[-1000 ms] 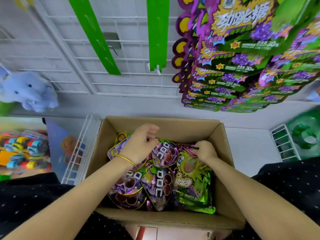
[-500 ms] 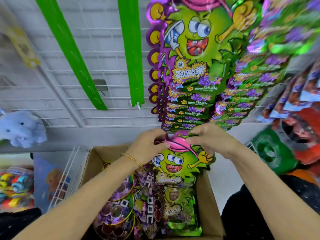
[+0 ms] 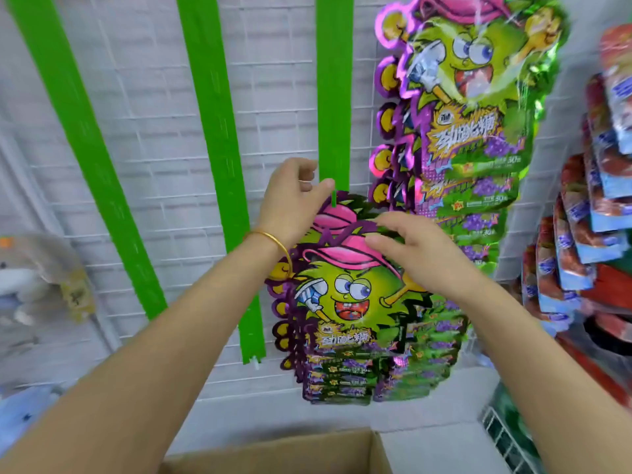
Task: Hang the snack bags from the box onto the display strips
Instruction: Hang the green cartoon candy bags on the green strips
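left hand (image 3: 290, 203) pinches a tab on the vertical green plastic display strip (image 3: 334, 97); right hand (image 3: 413, 258), fingers flat, presses the green-and-purple foil snack bag (image 3: 345, 302) just below it.

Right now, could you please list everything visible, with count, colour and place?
green display strips: three, green, hanging on the grid wall
wire grid wall: one, white, behind everything
green snack bags: two hanging stacks, green and purple with pink caps, centre and upper right
red snack bags: several, red and blue, right edge, blurred
cardboard box: one, brown, bottom centre
plush toy: one, pale, left edge, blurred
wire rack: one, white, bottom right
bangle: one, gold, left wrist
left hand: pinches the right strip's lower tab
right hand: on the front bag's top; grip unclear
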The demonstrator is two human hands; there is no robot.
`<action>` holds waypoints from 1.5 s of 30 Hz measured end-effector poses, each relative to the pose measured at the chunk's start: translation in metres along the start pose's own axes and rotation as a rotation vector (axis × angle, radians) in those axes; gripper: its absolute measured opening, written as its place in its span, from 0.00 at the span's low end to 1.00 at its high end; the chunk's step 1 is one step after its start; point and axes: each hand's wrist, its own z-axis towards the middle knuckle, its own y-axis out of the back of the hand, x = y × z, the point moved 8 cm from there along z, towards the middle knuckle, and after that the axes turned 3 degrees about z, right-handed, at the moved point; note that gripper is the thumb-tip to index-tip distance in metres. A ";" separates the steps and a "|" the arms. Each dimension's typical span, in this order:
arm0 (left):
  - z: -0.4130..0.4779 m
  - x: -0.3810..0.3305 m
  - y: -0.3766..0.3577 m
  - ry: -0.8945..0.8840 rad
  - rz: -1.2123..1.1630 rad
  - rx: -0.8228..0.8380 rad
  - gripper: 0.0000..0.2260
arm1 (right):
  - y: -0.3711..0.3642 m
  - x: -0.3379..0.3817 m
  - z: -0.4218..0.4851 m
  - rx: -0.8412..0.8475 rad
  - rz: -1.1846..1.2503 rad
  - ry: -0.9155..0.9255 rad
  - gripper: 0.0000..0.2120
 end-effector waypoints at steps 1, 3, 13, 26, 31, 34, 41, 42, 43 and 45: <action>0.015 -0.006 0.001 0.000 -0.006 -0.035 0.16 | 0.009 0.007 0.011 -0.035 -0.022 0.029 0.07; 0.038 -0.008 0.000 0.038 -0.029 -0.065 0.16 | 0.024 0.015 0.030 -0.105 -0.080 0.074 0.05; 0.064 -0.023 0.004 0.053 0.054 0.026 0.12 | 0.048 0.038 0.088 -0.354 -0.363 0.127 0.10; 0.064 -0.027 0.008 0.143 0.149 0.095 0.15 | 0.039 0.035 0.100 -0.319 -0.427 0.046 0.11; 0.058 -0.022 0.006 0.159 0.086 0.105 0.15 | 0.036 0.032 0.096 -0.266 -0.390 0.019 0.11; 0.054 -0.013 0.004 0.117 0.128 0.128 0.15 | 0.027 0.026 0.091 -0.215 -0.403 -0.011 0.12; 0.021 0.004 0.014 -0.025 0.099 0.043 0.19 | 0.024 0.032 0.068 -0.298 -0.618 -0.042 0.12; 0.012 0.005 0.020 -0.094 0.160 -0.003 0.20 | 0.025 0.036 0.060 -0.353 -0.672 -0.009 0.11; -0.001 0.004 0.026 -0.164 0.201 -0.048 0.21 | 0.026 0.040 0.048 -0.423 -0.707 0.042 0.10; -0.035 0.013 0.034 -0.237 0.224 -0.092 0.21 | 0.023 0.045 0.015 -0.550 -0.674 0.143 0.11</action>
